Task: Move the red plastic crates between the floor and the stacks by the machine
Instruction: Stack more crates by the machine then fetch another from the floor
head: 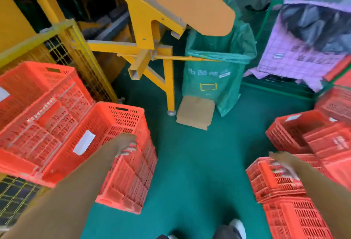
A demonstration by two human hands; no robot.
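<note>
Left hand (pixel 126 147) grips left crate (pixel 125 181) rim beside the machine (pixel 144 20), right hand (pixel 283 166) curls over right crate (pixel 266 181) rim atop its stack; one-handed pulls may tilt either crate and topple stacks.

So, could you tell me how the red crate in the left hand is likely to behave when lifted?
The red crate is probably stiff: its walls are ribbed lattice. Likely light for its size, being perforated and seemingly empty. Gripped by the left hand at one rim only, it may tilt or swing.
</note>
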